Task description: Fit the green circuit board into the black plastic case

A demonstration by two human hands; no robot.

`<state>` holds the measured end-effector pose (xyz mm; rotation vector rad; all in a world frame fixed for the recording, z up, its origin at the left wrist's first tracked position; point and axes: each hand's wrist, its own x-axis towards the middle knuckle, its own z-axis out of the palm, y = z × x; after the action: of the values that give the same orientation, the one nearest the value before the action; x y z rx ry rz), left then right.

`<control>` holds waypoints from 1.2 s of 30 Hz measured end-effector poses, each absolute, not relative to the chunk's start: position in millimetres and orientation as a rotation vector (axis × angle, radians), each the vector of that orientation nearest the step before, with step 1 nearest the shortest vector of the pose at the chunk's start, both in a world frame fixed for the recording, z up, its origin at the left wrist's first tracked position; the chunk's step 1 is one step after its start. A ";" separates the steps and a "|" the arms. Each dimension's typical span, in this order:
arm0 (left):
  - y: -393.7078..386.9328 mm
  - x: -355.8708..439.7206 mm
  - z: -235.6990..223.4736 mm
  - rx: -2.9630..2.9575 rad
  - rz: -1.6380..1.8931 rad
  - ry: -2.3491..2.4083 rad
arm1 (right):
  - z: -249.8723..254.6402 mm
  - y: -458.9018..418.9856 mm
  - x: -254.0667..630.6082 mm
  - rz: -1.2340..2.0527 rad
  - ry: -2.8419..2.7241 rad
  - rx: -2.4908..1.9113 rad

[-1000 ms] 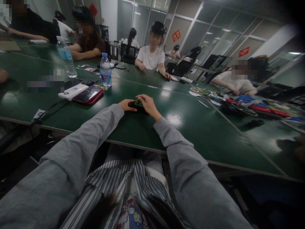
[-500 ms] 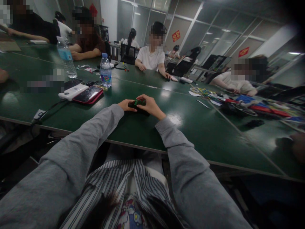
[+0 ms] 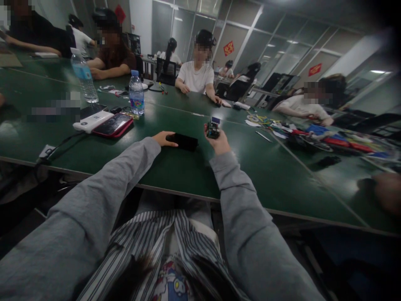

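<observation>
My left hand [image 3: 165, 139] is closed on the left end of a flat black rectangular case [image 3: 185, 142], held low over the green table [image 3: 250, 167]; whether the case rests on it I cannot tell. To the right of the case, my right hand [image 3: 220, 141] grips a small circuit board [image 3: 213, 130] with a little screen [image 3: 215, 120] at its top. The board is tilted up, its components facing me. A gap separates the board from the case.
Left of my hands lie a red-edged phone [image 3: 114, 125] and a white power bank [image 3: 90, 120]. Two water bottles [image 3: 137, 94] stand behind them. At the right is a pile of cables and bags [image 3: 332, 140], with a pen [image 3: 263, 136] nearer. A person in white [image 3: 196, 75] sits opposite.
My right hand has moved right, away from my left, and now carries the circuit board apart from the black case. The left hand keeps its hold on the case.
</observation>
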<state>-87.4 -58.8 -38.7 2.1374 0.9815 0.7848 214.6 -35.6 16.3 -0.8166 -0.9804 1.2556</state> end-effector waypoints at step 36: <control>-53.7 -85.6 -48.8 2.072 0.841 0.968 | 32.6 -111.2 147.3 0.080 -2.407 -0.909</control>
<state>-85.6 -53.7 -48.8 2.0724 0.9677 0.8415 147.3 -111.2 32.6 -0.9090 -2.4074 0.0800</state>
